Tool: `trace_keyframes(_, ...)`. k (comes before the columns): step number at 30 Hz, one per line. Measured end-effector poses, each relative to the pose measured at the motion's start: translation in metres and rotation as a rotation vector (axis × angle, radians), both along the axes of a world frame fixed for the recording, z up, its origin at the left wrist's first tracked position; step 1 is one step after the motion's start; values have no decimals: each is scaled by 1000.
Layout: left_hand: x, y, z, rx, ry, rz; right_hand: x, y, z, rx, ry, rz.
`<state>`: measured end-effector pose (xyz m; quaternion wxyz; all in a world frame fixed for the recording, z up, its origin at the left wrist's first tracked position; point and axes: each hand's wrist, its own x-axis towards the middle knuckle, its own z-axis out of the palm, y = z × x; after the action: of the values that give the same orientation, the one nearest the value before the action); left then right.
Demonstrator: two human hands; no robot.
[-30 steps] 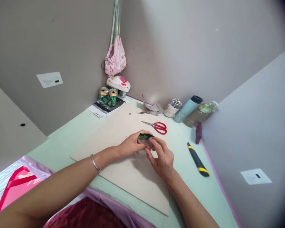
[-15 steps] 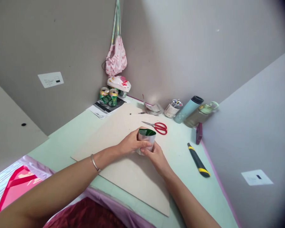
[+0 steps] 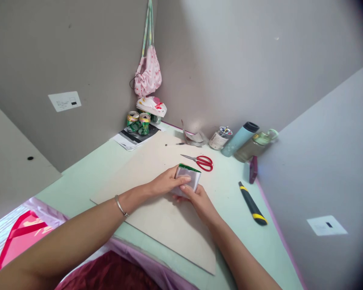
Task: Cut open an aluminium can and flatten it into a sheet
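Both hands hold a rolled metal sheet, silvery outside and green inside, above the pale board. My left hand grips its left side, thumb across the front. On its lower right side is my right hand, with the thumb pressed on the front and fingertips showing beneath. The sheet looks flattened, its top opening a narrow slit. Just beyond it lie red-handled scissors, blades pointing left.
Crushed green cans stand on papers at the back left. Along the back are curled metal scraps, a tin of tools, a blue tumbler and a green bottle. A black-yellow cutter lies right, near a phone.
The sheet's round opening has been squeezed into a narrow slit, and its front looks flatter. My right fingertips now show below it. Both hands have kept their grip.
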<state>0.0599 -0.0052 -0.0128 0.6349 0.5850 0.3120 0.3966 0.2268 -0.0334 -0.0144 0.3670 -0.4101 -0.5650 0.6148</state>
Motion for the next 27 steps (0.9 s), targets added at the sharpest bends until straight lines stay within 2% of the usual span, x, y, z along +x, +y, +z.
trace_keyframes(3, 1, 0, 0, -15, -16, -7, 0, 1, -5, -10, 11, -9)
trace_keyframes(7, -3, 4, 1, 0, -67, 61, 4, 2, -9, -17, 21, -6)
trace_keyframes(13, -8, 8, 7, -18, -194, 132, 12, 7, -2, -8, 66, -6)
trace_keyframes(18, -8, 12, 3, -9, -250, 182, 16, 17, 2, -21, 143, -24)
trace_keyframes(23, -13, 24, -3, 90, -253, 296, 26, 23, 0, -70, 192, -29)
trace_keyframes(27, -26, 32, -2, 229, -171, 337, 39, 30, 7, -97, 173, -33)
